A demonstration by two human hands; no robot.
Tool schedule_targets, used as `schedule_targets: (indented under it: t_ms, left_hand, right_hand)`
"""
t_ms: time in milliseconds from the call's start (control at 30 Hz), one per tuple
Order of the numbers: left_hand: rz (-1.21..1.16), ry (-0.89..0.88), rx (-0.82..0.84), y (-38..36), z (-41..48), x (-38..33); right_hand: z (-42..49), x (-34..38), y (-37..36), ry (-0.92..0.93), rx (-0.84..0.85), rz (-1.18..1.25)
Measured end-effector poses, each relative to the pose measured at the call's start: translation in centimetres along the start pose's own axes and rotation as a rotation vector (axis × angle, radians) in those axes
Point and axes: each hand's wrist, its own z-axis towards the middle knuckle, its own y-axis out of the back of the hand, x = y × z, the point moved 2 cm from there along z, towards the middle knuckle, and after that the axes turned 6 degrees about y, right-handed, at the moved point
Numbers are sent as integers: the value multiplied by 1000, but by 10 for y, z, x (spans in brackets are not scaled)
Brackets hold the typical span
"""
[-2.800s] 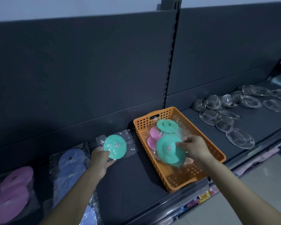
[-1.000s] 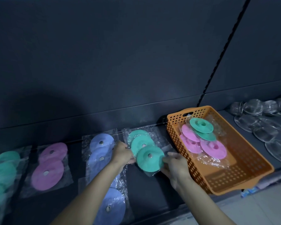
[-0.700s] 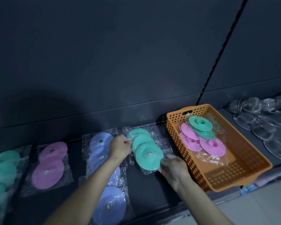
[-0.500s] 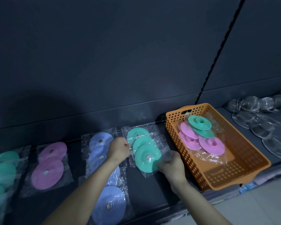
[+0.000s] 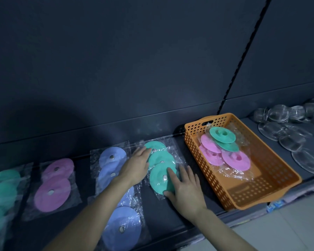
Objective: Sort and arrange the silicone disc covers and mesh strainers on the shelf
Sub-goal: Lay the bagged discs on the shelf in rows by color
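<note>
The row of three wrapped green discs lies just below the middle of the frame, on the dark shelf, each disc overlapping the next. Its long axis runs almost straight up the picture, from the shelf's front edge towards the back wall, leaning a little left at the far end.

We have both hands on it. The left hand lies flat along the row's left side, fingers straight, with the tips on the rearmost disc. The right hand lies flat on the nearest disc from the lower right, fingers straight and spread, thumb at the disc's near edge. Neither hand grips anything; both only press on the wrap. We judge this to be the squaring-up of the row.

Left of it come a blue row, then a pink row, then another green row at the frame's left edge. Just right of the right hand sits the orange basket, its long axis running from upper left to lower right. The loose pink and green discs in it lie towards its far end, up and to the right of our hands. The right hand is plainly the nearer one, so we would expect that hand to make the next reach. The strainers sit in the upper right, well apart.
</note>
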Motion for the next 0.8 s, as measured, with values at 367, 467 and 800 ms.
schedule_targets:
  t_ms: [367,467,800]
  left_hand:
    - [-44,2,14,0,8,0]
    - [-43,5,2,-1,9,-1]
    - [3,-39,-44,9,-1,1]
  right_hand:
    - [-3,10,-2,-62,-34,-13]
    - [-2,13,-4,-63,-14,23]
    - [-2,9,8,-51,-65,160]
